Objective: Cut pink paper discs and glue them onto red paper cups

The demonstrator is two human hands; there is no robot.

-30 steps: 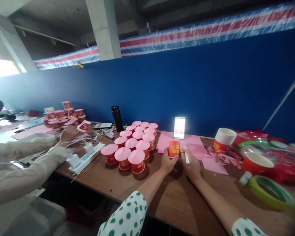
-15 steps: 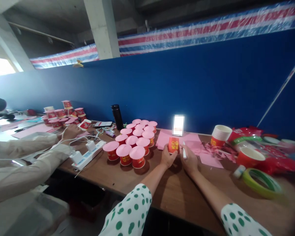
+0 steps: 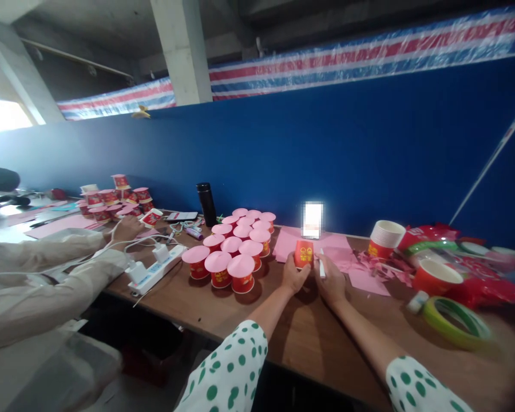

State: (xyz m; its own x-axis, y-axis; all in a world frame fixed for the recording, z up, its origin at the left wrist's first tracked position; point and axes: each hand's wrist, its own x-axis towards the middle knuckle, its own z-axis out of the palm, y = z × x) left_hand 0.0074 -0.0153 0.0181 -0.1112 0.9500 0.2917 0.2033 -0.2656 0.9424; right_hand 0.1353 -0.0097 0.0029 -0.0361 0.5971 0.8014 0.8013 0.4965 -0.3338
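Note:
My left hand is wrapped round a small red paper cup turned upside down on a sheet of pink paper. My right hand sits just right of the cup, pinching a thin white pen-like stick that points away from me. To the left of my hands stands a cluster of several red cups capped with pink paper discs.
A stack of white-rimmed cups, an open red cup, a green tape roll and red bags lie right. A black flask, a power strip and another person's sleeved arms with more cups are left. A blue wall backs the table.
My hands, the cup and the stick have stayed nearly still; only the view has shifted slightly. The other person's arms hold their place.

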